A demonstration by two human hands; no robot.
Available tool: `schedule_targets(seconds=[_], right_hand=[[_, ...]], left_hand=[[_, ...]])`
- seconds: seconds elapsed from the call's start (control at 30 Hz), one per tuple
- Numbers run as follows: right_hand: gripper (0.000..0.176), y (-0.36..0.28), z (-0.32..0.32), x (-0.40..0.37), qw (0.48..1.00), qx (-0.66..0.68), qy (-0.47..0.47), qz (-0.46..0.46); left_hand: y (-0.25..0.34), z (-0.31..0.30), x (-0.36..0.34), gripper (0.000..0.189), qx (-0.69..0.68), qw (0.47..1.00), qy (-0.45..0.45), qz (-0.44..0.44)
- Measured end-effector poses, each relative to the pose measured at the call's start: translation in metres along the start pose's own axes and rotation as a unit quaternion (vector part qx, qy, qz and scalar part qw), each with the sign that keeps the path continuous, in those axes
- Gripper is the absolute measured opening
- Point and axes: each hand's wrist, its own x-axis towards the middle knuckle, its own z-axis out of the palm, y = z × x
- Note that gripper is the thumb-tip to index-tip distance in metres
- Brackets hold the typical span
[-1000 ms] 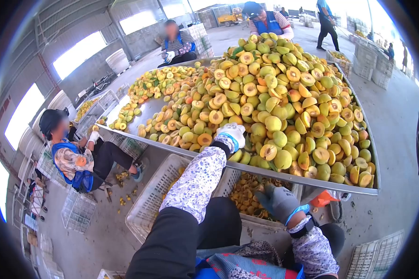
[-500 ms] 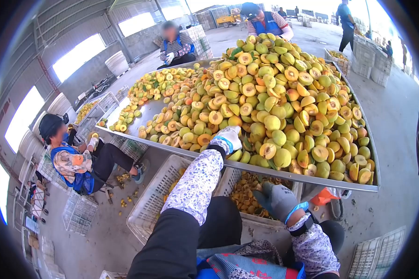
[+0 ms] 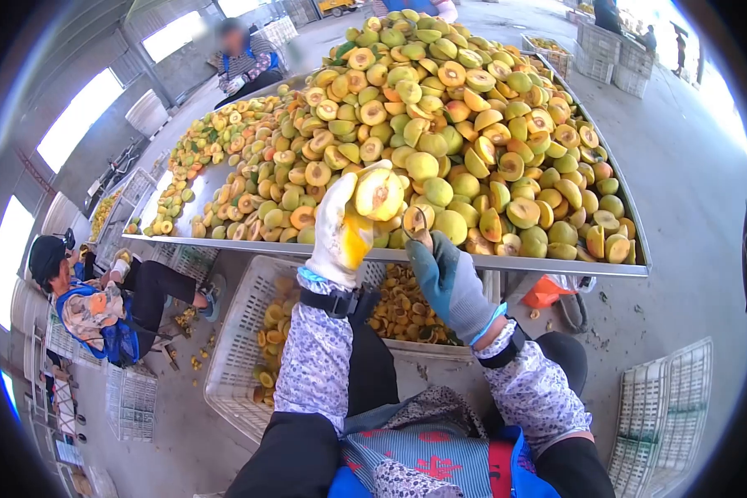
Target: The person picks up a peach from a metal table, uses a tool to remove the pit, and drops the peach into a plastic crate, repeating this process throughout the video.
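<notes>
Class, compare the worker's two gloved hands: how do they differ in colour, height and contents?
The left hand wears a white glove with a yellow palm; the right hand wears a grey-blue one. The left hand sits higher than the right hand. The left hand grips a halved yellow-green fruit; the right hand pinches a small dark tool. Both have floral sleeves.

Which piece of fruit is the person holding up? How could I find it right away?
Look for the long metal table heaped with cut yellow-green fruit. At its near edge, the left hand in a white glove with a yellow palm is held up. The fruit half pinched in its fingertips is the only one up off the pile, its cut face with a brownish hollow turned toward the camera.
</notes>
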Motion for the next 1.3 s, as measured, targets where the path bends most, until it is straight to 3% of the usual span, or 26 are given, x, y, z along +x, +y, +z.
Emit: schedule_targets(seconds=[0.03, 0.13, 0.17, 0.27, 0.3, 0.37, 0.47, 0.6, 0.77, 0.9, 1.03, 1.1, 1.17, 1.2, 1.27, 1.3], right_hand=[[0.025, 0.000, 0.001, 0.001, 1.000, 0.001, -0.010, 0.020], [0.027, 0.002, 0.005, 0.003, 1.000, -0.013, 0.008, 0.015], [0.029, 0.000, 0.006, 0.003, 1.000, 0.008, 0.014, 0.002], [0.030, 0.009, 0.009, 0.002, 0.999, 0.013, -0.012, 0.038], [0.031, 0.021, 0.015, 0.000, 0.999, -0.010, -0.014, 0.035], [0.032, 0.022, 0.019, -0.001, 0.997, -0.030, -0.039, 0.055], [0.035, 0.027, 0.027, -0.001, 0.995, 0.021, -0.055, 0.075], [0.046, 0.021, 0.025, -0.001, 0.982, 0.025, -0.122, 0.142], [0.052, 0.033, 0.035, -0.006, 0.983, -0.007, -0.130, 0.131], [0.059, 0.032, 0.030, -0.008, 0.948, 0.116, -0.189, 0.228], [0.061, -0.002, 0.015, -0.007, 0.913, 0.158, -0.213, 0.311], [0.062, -0.013, 0.004, -0.003, 0.862, 0.195, -0.255, 0.391], [0.062, -0.015, -0.002, -0.004, 0.844, 0.244, -0.294, 0.375], [0.062, -0.016, -0.003, -0.004, 0.834, 0.268, -0.314, 0.366], [0.059, -0.011, 0.000, -0.007, 0.874, 0.188, -0.282, 0.349], [0.057, -0.008, 0.001, -0.009, 0.891, 0.146, -0.265, 0.340]], left_hand=[[-0.015, 0.013, -0.004, 0.045, 0.077, 0.991, -0.009, 0.105], [-0.032, 0.032, -0.013, 0.031, 0.186, 0.970, 0.050, 0.147], [-0.033, 0.038, -0.015, 0.029, 0.172, 0.977, 0.067, 0.110], [-0.048, 0.044, -0.022, 0.032, 0.243, 0.953, 0.124, 0.129], [-0.057, 0.036, -0.019, 0.037, 0.239, 0.952, 0.142, 0.126], [-0.057, 0.041, -0.021, 0.052, 0.053, 0.980, 0.180, 0.060], [-0.050, 0.055, -0.022, 0.049, 0.000, 0.969, 0.243, 0.050], [-0.055, 0.034, -0.026, 0.050, -0.001, 0.975, 0.219, 0.040], [-0.054, 0.031, -0.031, 0.051, -0.003, 0.966, 0.260, 0.019], [-0.041, 0.036, -0.031, 0.050, 0.035, 0.968, 0.247, -0.012], [-0.038, 0.026, -0.029, 0.048, 0.167, 0.970, 0.173, -0.035], [-0.037, 0.030, -0.031, 0.050, 0.090, 0.979, 0.180, -0.038], [-0.035, 0.035, -0.033, 0.054, -0.044, 0.977, 0.197, -0.066], [-0.034, 0.036, -0.033, 0.054, -0.036, 0.978, 0.191, -0.075], [-0.033, 0.037, -0.033, 0.054, -0.017, 0.979, 0.178, -0.096], [-0.032, 0.031, -0.031, 0.054, 0.083, 0.986, 0.110, -0.095]])
